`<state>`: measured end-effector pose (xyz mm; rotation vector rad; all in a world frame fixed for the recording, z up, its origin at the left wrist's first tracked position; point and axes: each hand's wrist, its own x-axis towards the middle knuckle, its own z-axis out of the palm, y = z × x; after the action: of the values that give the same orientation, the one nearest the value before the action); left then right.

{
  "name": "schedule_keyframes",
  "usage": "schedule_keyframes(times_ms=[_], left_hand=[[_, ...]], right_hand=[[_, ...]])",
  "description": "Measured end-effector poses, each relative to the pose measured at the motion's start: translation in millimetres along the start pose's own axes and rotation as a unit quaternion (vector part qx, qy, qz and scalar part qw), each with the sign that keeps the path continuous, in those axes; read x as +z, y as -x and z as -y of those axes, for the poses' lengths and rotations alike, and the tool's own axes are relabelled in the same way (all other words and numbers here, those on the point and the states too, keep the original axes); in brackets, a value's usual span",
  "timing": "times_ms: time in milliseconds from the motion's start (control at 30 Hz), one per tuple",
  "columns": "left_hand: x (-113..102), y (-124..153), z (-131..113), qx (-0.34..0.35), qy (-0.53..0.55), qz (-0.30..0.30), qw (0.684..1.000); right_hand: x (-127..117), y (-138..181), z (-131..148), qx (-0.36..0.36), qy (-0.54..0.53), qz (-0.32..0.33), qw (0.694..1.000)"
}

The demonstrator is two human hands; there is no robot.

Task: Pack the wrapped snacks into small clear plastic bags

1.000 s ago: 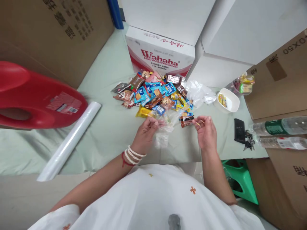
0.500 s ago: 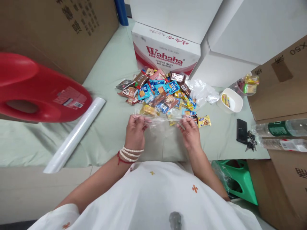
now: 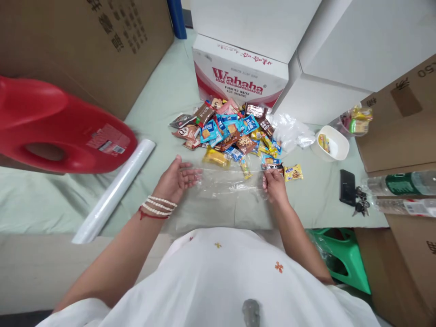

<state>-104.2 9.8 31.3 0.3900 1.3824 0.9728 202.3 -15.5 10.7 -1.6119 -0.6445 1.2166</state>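
A clear plastic bag (image 3: 231, 184) lies flat on the table between my hands, its far edge stretched sideways. My right hand (image 3: 275, 185) pinches the bag's right corner. At the bag's left end is my left hand (image 3: 177, 179), its fingers spread and the thumb apart, fingertips at the film's edge. Just beyond the bag is a heap of wrapped snacks (image 3: 231, 129) in blue, brown, pink and yellow packets. A yellow packet (image 3: 217, 157) sits nearest the bag's left part, and a small yellow cookie packet (image 3: 293, 172) lies right of my right hand.
A red jug (image 3: 71, 129) and a white plastic roll (image 3: 114, 193) are on the left. Behind the heap stands a Wahaha carton (image 3: 241, 75). Crumpled clear plastic (image 3: 292, 129), a white bowl (image 3: 331, 145), a black phone (image 3: 347, 187), keys (image 3: 361, 202) and bottles (image 3: 403, 184) are on the right.
My left hand has let go of the bag's edge, opened and shifted left. The bag has come down flatter toward the table. My right hand keeps its pinch, slightly lower.
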Motion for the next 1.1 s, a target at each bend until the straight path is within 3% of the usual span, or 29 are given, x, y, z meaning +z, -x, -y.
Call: schedule_keyframes(times_ms=[133, 267, 367, 467, 533, 633, 733, 800, 867, 933, 1000, 1100], left_hand=[[2, 23, 19, -0.026, 0.009, 0.041, 0.999], [14, 54, 32, 0.029, -0.022, 0.087, 0.996], [15, 64, 23, 0.010, -0.059, 0.132, 0.989], [2, 55, 2, -0.017, -0.096, 0.153, 0.983], [-10, 41, -8, -0.001, -0.104, 0.115, 0.988], [-23, 23, -10, 0.079, -0.162, -0.058, 0.982], [-27, 22, 2, 0.275, -0.247, -0.220, 0.903], [-24, 29, 13, 0.366, -0.257, -0.249, 0.859], [-17, 36, 26, 0.330, -0.239, -0.239, 0.881], [-8, 40, 40, 0.220, -0.222, -0.208, 0.927], [-1, 41, 53, 0.134, -0.211, -0.172, 0.953], [-2, 40, 63, 0.102, -0.197, -0.115, 0.968]], right_hand=[[7, -3, -5, 0.059, -0.103, 0.006, 0.993], [2, -2, 1, 0.146, -0.199, 0.050, 0.968], [-9, -1, 11, 0.178, -0.207, 0.088, 0.958], [-20, 1, 16, 0.183, -0.191, 0.142, 0.954], [-22, 3, 12, 0.148, -0.145, 0.137, 0.969], [-15, 7, -2, 0.049, -0.039, 0.073, 0.995], [-5, 9, -17, -0.033, 0.032, 0.045, 0.998], [-3, 10, -23, -0.064, 0.056, 0.034, 0.996], [-4, 10, -26, -0.084, 0.081, 0.016, 0.993], [-7, 11, -29, -0.099, 0.114, 0.005, 0.989], [-12, 14, -32, -0.114, 0.150, 0.007, 0.982], [-23, 23, -39, -0.130, 0.195, 0.013, 0.972]])
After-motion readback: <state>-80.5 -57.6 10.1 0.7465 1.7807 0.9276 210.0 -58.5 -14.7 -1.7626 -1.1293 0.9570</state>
